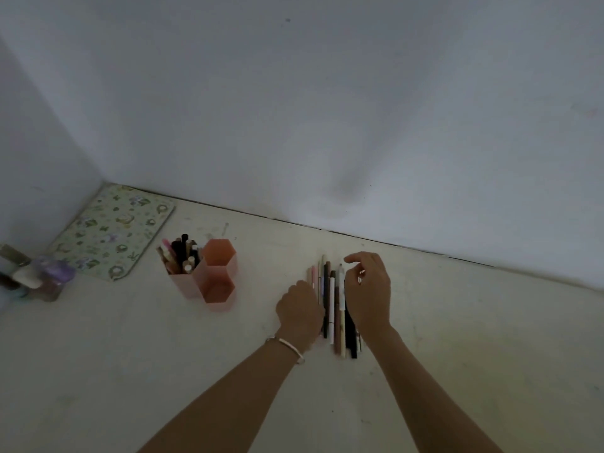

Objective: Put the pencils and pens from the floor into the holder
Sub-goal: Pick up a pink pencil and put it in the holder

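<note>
as they lie bunched, pens [332, 302] sit between fingers [355, 257]

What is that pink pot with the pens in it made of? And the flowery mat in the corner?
The pink holder looks like plastic: thin, even-coloured hexagon walls with a smooth, fairly dull surface. The flowery mat lies flat and thin with rounded corners and a printed pattern; it could be plastic sheet or coated card, and this dim view cannot settle which.
</note>
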Tool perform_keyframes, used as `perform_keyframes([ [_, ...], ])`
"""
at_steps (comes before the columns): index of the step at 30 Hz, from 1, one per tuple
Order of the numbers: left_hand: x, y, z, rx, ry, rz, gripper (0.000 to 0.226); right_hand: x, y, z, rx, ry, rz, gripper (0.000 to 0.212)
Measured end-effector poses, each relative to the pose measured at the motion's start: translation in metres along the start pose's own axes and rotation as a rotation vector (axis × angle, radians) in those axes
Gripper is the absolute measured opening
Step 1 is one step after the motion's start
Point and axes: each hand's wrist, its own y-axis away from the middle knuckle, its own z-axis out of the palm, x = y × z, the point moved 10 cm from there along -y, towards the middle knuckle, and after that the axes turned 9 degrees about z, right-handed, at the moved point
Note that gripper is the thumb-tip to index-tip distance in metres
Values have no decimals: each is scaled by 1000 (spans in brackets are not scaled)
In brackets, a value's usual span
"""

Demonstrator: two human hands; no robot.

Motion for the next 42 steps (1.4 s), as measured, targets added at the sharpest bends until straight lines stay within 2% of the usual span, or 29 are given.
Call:
perform_keyframes([
  [3,-3,-4,1,-23,57,-31,25,2,-1,11,-46,-7,27,25],
  [7,-14,0,-25,-1,267,-56,14,-3,-3,25,-93,5,47,23],
  [9,-12,8,-60,106,370,13,17,-3,-4,35,-99,54,65,22],
  [11,-6,21,-112,296,516,119,17,0,-6,54,-140,159,77,19],
  [13,-6,40,-164,472,655,187,16,2,-2,79,-224,360,51,17],
  [16,-17,61,-212,619,730,233,22,3,10,108,-335,655,-4,24],
  [19,-28,72,-225,641,739,246,33,10,18,119,-371,825,21,29],
  [23,-37,80,-225,614,818,268,35,6,23,126,-364,849,21,23],
  [26,-45,85,-230,640,835,268,21,5,26,127,-354,685,74,30],
  [29,-67,88,-245,721,831,240,5,-17,18,113,-318,391,124,53],
  [32,-90,78,-261,791,699,221,26,-72,-1,77,-167,126,33,53],
  [35,-99,63,-263,780,493,216,22,-119,-9,43,-81,-122,-46,48],
  [37,-103,52,-257,759,499,216,8,-138,-9,26,-34,-236,-78,49],
  [39,-105,42,-250,734,540,232,26,-146,-7,16,8,-294,-94,50],
  [42,-106,31,-243,729,575,257,38,-145,-3,16,19,-348,-84,51],
])
